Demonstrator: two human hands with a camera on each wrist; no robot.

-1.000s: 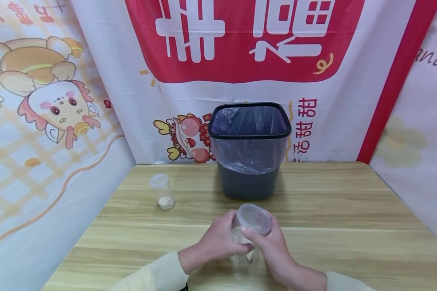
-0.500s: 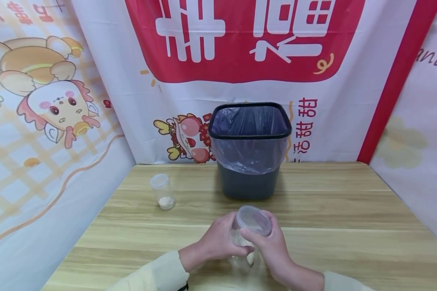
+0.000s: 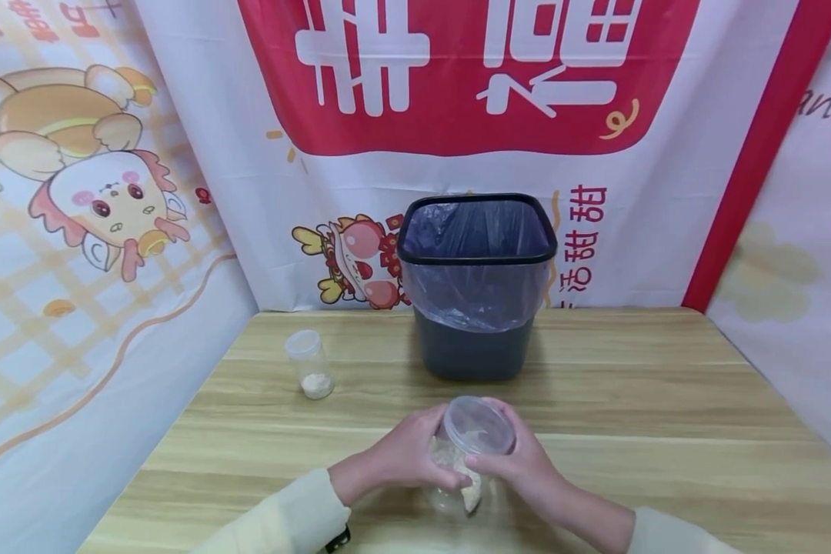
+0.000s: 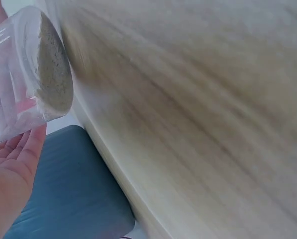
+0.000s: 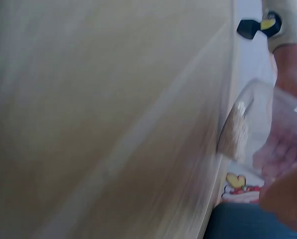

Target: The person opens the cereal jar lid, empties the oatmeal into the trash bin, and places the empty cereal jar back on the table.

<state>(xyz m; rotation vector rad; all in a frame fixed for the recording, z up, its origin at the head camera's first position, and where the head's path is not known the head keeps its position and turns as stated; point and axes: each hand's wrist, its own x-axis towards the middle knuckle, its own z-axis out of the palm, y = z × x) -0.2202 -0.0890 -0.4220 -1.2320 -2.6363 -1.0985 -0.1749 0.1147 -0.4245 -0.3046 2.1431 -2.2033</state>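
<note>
Head view's pretty bright and even, just a soft shadow around the bin (image 3: 474,350) near the far edge of the tabletop (image 3: 665,462). Wrist cams look smeary, right one dim and hazy, white glints on the jar (image 4: 31,69).

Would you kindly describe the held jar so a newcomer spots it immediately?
Start at the dark bin on the table. Nearer the camera, left hand and right hand hold a clear jar. Unlike the standing jar farther left, it is gripped.

A clear, translucent-topped jar (image 3: 457,449), slightly tilted, pale powder (image 4: 55,67) inside, is held between left hand (image 3: 414,454) and right hand (image 3: 528,467).
</note>
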